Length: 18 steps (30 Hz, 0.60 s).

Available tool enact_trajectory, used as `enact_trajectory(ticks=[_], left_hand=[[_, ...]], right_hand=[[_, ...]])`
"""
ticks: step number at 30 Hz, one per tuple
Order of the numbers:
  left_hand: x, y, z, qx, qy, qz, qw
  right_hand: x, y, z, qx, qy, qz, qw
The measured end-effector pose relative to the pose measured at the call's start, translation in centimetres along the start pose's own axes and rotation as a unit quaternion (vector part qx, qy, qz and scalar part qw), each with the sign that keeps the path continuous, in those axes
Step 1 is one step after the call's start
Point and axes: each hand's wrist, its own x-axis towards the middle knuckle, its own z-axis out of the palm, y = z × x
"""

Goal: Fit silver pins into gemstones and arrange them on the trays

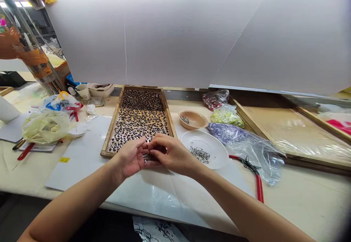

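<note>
My left hand (134,158) is turned palm up and cupped, with a little heap of small silvery metal pins (146,157) in it. Over that palm my right hand (171,153) bends down, thumb and fingers pinched together; whatever is between the fingertips is hidden or too small to name. Both hands are at the near end of a wooden-framed tray (111,134), whose bottom is dotted with many small dark shiny pieces (142,115). To the right of my right hand, a white plate (219,152) carries a loose pile of similar small metal bits (200,155).
Behind the plate is a tan bowl (199,118) with a few bits. Red-handled pliers (259,183) lie to the right, near plastic bags (230,134) and another framed tray (301,128). Crumpled bags (46,125) are on the left. A white panel (164,37) hangs above the table.
</note>
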Motion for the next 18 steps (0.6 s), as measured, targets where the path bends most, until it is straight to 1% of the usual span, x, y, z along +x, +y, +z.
enact_trajectory(ticks=[3,6,8,11,15,18], left_hand=[[-0.3,-0.1,-0.3,0.007,0.004,0.008,1.000],[-0.7,-0.4,-0.6,0.027,-0.015,0.019,0.999],[-0.9,-0.7,-0.8,0.038,-0.020,0.025,0.999],[-1.2,-1.6,-0.9,0.047,-0.014,0.011,0.999],[-1.5,-3.0,-1.0,0.044,-0.019,-0.016,0.999],[-2.0,-3.7,-1.4,0.026,-0.015,-0.035,0.999]], right_hand=[[0.0,-0.1,-0.3,0.006,0.024,0.009,1.000],[-0.2,-0.1,-0.5,-0.018,0.036,-0.011,0.999],[-0.6,-0.1,-0.5,-0.033,0.028,-0.017,0.999],[-1.4,-0.3,-0.2,-0.041,0.013,-0.014,0.999],[-2.5,-0.2,0.3,-0.009,-0.011,0.005,1.000],[-2.7,0.4,0.4,0.021,-0.028,0.024,0.999]])
